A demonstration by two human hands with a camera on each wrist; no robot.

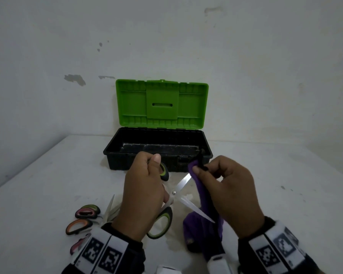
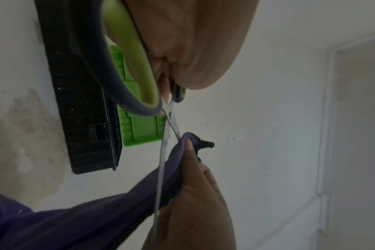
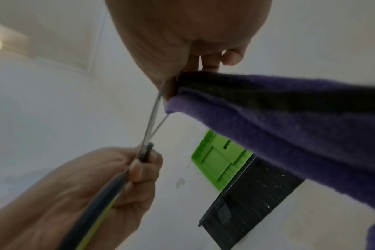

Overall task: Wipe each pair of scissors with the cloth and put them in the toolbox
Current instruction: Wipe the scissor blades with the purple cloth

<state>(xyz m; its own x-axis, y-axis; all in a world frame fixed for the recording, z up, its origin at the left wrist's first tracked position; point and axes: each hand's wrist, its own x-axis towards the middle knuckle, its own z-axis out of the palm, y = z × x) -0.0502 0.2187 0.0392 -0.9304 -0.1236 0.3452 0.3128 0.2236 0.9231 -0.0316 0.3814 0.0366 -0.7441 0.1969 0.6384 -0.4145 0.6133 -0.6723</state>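
1. Head view: the left hand (image 1: 142, 196) grips the green-handled scissors (image 1: 173, 192) by their handles, fingers curled through the loops, blades spread apart above the counter (image 1: 285, 175). The right hand (image 1: 229, 196) pinches the purple cloth (image 1: 202, 220) round the tip of the far blade; the rest of the cloth hangs down to the counter. The toolbox (image 1: 115, 153) stands just beyond the hands, its green lid (image 1: 161, 103) upright against the wall. More scissors (image 1: 83, 220), with pink and orange handles, lie at the near left, beside the left wrist.

2. Left wrist view: the left hand (image 2: 188, 42) closes on the green handle of the scissors (image 2: 128, 55). The two blades run away from it, one ending inside the cloth (image 2: 96, 219) pinched by the right hand (image 2: 193, 203). The toolbox (image 2: 79, 101) stands on the left.

3. Right wrist view: the right hand (image 3: 182, 33) squeezes the cloth (image 3: 289, 126) on one blade of the scissors (image 3: 152, 115); the left hand (image 3: 86, 194) holds the handles. The toolbox (image 3: 246, 211) sits behind.
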